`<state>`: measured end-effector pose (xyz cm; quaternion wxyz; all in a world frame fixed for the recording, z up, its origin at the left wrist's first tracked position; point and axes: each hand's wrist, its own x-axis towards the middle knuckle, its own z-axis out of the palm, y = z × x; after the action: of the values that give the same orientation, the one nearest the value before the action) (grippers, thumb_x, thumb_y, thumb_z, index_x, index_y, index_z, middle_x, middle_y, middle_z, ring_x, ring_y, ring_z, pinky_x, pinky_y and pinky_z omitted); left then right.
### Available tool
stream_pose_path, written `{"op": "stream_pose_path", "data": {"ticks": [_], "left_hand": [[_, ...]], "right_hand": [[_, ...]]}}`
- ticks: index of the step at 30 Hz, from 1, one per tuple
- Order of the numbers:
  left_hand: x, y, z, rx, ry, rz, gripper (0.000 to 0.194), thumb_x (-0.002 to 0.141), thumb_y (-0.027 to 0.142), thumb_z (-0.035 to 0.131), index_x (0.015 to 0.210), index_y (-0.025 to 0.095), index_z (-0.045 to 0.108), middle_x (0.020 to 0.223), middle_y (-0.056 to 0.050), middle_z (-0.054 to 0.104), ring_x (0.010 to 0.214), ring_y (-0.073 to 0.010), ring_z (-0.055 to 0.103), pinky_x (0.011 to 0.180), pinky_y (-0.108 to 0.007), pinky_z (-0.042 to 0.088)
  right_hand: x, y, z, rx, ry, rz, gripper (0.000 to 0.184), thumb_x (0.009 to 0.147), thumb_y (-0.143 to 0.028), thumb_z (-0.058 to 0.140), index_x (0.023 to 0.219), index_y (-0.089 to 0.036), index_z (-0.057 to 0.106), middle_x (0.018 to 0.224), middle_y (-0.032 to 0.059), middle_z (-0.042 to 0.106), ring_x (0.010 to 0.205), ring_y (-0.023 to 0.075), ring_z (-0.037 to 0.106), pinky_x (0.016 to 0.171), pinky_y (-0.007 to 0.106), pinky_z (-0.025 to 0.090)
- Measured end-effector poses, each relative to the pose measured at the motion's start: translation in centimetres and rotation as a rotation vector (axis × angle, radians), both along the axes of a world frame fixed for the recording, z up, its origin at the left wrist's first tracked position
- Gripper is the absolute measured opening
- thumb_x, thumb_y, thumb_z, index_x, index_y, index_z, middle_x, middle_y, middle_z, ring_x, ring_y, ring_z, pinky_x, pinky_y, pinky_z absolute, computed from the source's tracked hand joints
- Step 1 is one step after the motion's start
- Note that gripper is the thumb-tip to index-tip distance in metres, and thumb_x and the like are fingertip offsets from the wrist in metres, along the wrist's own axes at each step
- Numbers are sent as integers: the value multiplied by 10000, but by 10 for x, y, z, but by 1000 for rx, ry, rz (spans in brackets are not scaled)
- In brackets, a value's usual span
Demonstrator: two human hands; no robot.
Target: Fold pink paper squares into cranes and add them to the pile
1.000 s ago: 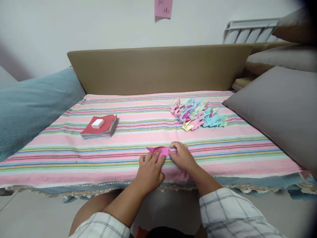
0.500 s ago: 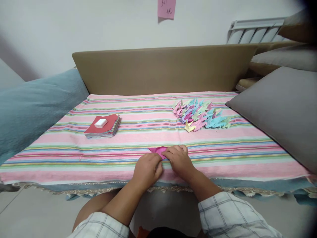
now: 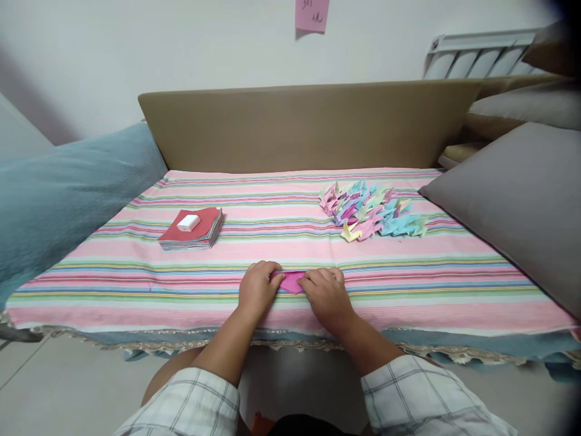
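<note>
A small magenta piece of folded paper point(image 3: 292, 282) lies on the striped cloth near its front edge, between my hands. My left hand point(image 3: 258, 288) pinches its left end, with thumb and fingers closed on it. At the right end, my right hand point(image 3: 327, 297) grips the paper, its thumb pressed along the near side. Both ends of the paper are hidden under my fingers; the visible middle comes to a blunt point toward me.
Several folded paper cranes point(image 3: 372, 212) in pastel colours cluster at the back right. A stack of coloured paper point(image 3: 193, 233) topped by a small white block point(image 3: 188, 223) sits at left. A grey cushion point(image 3: 508, 206) flanks the right side, a blue armrest point(image 3: 86, 188) the left.
My left hand has shifted left and away from me, from the paper's near side to its left end. My right hand stays on the right end. The view has moved slightly.
</note>
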<state>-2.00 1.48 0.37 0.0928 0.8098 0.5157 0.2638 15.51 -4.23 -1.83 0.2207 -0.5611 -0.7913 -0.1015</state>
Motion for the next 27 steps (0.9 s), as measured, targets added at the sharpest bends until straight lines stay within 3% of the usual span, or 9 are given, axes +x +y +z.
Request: {"op": "stream_pose_path", "data": {"ticks": [4,7,13,16,21,27], "left_hand": [[-5,0,0,-35,-11,-43,78,803,241,589,825,211,658,806,-16,640,812,-169,571,715,-279,429],[-6,-1,0,-34,-19,-68,99,809,209,568,849,214,659,829,-16,641,824,-164,576,722,-273,434],[2,-2,-1,14,3,-72,53,774,200,584,784,188,635,747,-17,615,754,-161,560,681,-269,420],[8,-2,-3,27,20,-43,51,762,235,605,779,192,628,733,-16,605,744,-169,551,677,-279,410],[12,-1,-7,42,-15,-47,95,760,147,563,781,204,637,776,-24,613,781,-170,555,707,-288,416],[10,-1,-10,37,-40,-85,146,766,122,565,803,217,669,808,-30,633,826,-178,571,755,-313,439]], "right_hand": [[-1,-1,2,27,71,-5,162,880,-176,471,942,-222,614,867,45,598,831,190,462,813,360,266],[0,2,3,13,250,-75,209,850,-170,496,1031,-207,595,971,73,586,902,214,477,819,349,316],[11,15,-1,-209,668,-89,199,753,-177,547,944,-203,597,951,48,603,913,207,536,821,345,412],[15,17,-1,-259,714,-74,154,739,-185,558,883,-203,610,912,36,605,885,193,544,809,336,424],[15,16,3,-266,725,-51,78,757,-210,553,804,-203,615,848,28,597,831,180,545,761,315,426],[14,16,1,-220,773,-83,103,752,-247,574,831,-191,606,865,40,587,854,191,545,780,324,430]]}}
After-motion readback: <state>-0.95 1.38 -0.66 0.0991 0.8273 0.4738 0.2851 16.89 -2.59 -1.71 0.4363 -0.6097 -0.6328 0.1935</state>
